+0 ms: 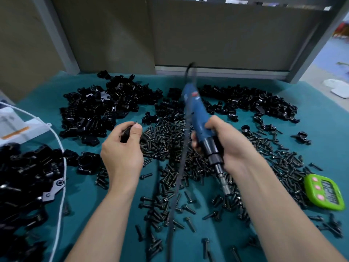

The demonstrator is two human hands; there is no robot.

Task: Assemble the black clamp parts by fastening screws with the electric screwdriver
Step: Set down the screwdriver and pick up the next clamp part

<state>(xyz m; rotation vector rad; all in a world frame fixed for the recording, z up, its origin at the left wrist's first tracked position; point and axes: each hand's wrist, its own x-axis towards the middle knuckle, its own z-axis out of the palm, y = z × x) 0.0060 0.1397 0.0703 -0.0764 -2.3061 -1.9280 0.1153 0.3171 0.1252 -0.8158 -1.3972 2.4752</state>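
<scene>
Right hand (224, 142): fingers wrapped tight around the lower body of the blue electric screwdriver (198, 114), thumb on the near side. The tool is held off the mat and tilted, with its bit (224, 186) pointing down towards the person, over the screws. Its black cable (176, 186) trails from the top end and runs down across the middle of the view.

Left hand (122, 150): raised beside the tool but not touching it, fingers curled, thumb and fingertips pinching a small black part (127, 133). Motion blur; cannot tell whether it is a clamp piece with a screw in it or a screw alone.

The teal mat (317, 129) carries a wide scatter of loose black screws (168, 142) in the centre and towards the near edge. One heap of black clamp parts (94, 112) lies far left, a second heap (251, 101) far right. At the left edge, a white-rimmed container (60, 186) holds more black clamps. A green timer (323, 193) lies on the mat at the right, just beside the screw scatter.
</scene>
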